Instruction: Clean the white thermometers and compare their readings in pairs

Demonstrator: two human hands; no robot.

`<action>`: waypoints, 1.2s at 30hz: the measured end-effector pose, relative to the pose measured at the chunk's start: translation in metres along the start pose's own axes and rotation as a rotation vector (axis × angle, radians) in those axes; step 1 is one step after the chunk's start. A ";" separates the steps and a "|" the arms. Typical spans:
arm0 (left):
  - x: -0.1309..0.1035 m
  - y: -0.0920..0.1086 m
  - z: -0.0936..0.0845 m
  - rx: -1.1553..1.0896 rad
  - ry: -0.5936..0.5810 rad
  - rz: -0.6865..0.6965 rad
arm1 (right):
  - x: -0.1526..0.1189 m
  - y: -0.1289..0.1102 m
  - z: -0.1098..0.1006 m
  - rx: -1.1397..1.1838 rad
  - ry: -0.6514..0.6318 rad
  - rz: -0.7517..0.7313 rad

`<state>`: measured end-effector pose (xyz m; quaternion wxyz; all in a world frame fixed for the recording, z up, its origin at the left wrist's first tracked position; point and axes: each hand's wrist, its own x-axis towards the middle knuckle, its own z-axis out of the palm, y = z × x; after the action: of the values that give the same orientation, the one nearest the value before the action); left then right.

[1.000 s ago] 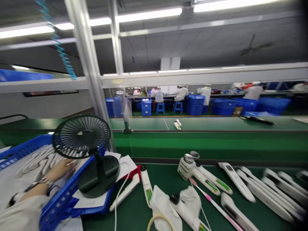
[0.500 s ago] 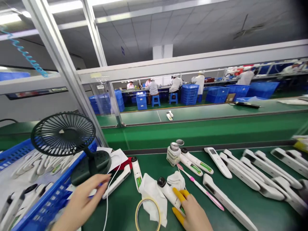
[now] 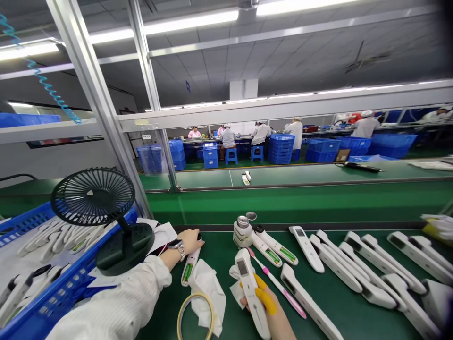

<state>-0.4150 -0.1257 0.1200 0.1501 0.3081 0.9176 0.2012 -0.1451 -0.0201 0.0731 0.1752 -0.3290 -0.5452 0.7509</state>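
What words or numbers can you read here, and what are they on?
None can be read for certain.
White tag below the beam: dark marks, too small.
Blue hanging sign: too small.
Small bottle: markings too blurred.
White device in the right hand: tiny marks, unreadable; no clear digits on its screen.

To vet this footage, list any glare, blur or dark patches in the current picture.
Head view: ceiling tubes burn out to white; head view: extreme upper right falls to black; head view: distant workers look soft, while the white device in the right hand looks fairly sharp.
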 end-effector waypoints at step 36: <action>-0.111 0.119 -0.030 -2.300 -0.164 0.388 | -0.017 -0.101 0.071 0.320 -0.218 -0.079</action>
<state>-0.2818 -0.1166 0.2181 0.3660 0.1376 0.1197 0.9126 -0.1909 -0.0459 0.1856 0.1945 -0.1921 -0.4472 0.8516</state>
